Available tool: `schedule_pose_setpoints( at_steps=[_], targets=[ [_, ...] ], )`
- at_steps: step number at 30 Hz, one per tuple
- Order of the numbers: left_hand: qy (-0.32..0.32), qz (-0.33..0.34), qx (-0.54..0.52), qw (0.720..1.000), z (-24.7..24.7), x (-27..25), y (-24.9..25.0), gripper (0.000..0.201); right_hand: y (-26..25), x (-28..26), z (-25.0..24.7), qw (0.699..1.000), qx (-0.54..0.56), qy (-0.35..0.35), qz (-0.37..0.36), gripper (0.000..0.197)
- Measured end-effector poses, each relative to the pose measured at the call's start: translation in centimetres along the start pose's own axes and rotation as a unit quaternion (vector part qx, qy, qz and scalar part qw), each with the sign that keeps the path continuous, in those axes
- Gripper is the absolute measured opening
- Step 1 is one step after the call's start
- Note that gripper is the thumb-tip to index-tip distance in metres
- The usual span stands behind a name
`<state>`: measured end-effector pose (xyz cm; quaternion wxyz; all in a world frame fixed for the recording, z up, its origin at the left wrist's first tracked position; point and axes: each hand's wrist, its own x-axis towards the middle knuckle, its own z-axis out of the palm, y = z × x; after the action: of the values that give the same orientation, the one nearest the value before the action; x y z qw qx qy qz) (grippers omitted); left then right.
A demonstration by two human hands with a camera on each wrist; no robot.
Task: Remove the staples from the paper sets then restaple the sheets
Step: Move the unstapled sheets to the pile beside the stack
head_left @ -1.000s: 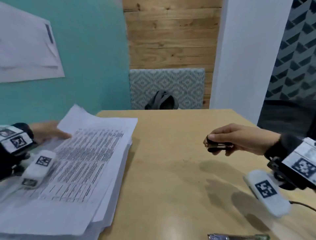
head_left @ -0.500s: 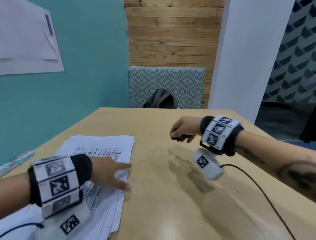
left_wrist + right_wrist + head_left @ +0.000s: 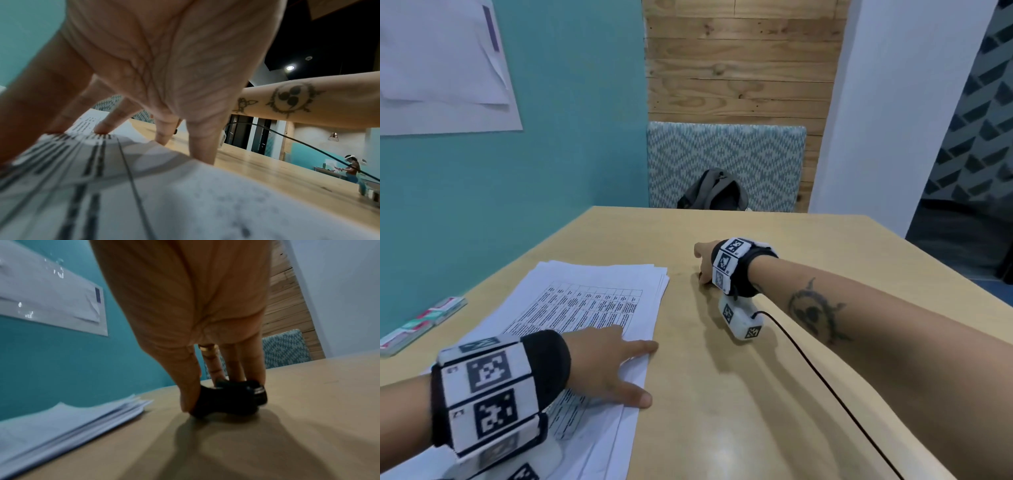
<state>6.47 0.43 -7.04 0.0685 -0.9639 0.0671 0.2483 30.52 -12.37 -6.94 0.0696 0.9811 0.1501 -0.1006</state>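
Note:
A stack of printed paper sets [image 3: 599, 308] [image 3: 68, 420] [image 3: 185, 203] lies on the left half of the wooden table [image 3: 756, 394]. My left hand [image 3: 609, 363] [image 3: 164, 81] rests on the stack's right edge with fingers spread and straight. My right hand [image 3: 703, 260] [image 3: 205, 353] reaches across to the table's middle, just right of the stack's far corner. There it pinches a small black staple remover [image 3: 228, 398] between thumb and fingers, and the tool touches the tabletop. In the head view the wrist hides the remover.
A flat colourful box [image 3: 421, 325] lies at the table's left edge by the teal wall. A black cable [image 3: 825, 380] runs from the right wrist camera across the table toward me. Behind the table stands a patterned chair with a dark backpack [image 3: 714, 192].
My right hand has carried the staple remover left and down onto the table near the stack. My left hand moved from the stack's far left to its right edge.

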Motion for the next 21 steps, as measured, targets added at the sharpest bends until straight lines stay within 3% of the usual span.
schedule_pose_setpoints(
  at_steps=[4, 7, 9, 12, 15, 18, 21],
  targets=[
    [0.005, 0.007, -0.007, 1.000, 0.2, 0.0, -0.4, 0.085, 0.9, 5.9, 1.6, 0.998, -0.045, -0.029, -0.028, 0.090],
    [0.005, 0.003, -0.012, 1.000, 0.1, -0.1, -0.3, 0.086, 1.4, 3.7, 0.2, 0.998, -0.053, -0.001, -0.015, 0.110],
    [0.004, 0.001, -0.014, 1.000, 0.1, -0.1, -0.2, 0.085, 0.9, -3.1, -1.8, 1.000, -0.008, 0.016, -0.021, 0.104],
    [-0.004, -0.002, -0.012, 1.000, -0.3, -0.4, 0.1, 0.084, 1.9, -11.6, -4.6, 0.995, 0.064, 0.034, -0.065, 0.073],
    [0.003, 0.003, 0.007, 1.000, -1.5, -1.0, 1.3, 0.079, 5.4, -19.9, -5.5, 0.991, 0.102, 0.000, -0.089, 0.061],
    [0.060, 0.032, 0.079, 0.995, -3.2, -1.5, 4.9, 0.078, 9.5, -28.9, -4.9, 0.989, 0.126, -0.041, -0.069, 0.053],
    [0.140, 0.124, 0.103, 0.977, -4.8, -2.5, 10.3, 0.077, 12.2, -37.6, -3.7, 0.987, 0.152, 0.012, -0.044, 0.059]
  ],
)
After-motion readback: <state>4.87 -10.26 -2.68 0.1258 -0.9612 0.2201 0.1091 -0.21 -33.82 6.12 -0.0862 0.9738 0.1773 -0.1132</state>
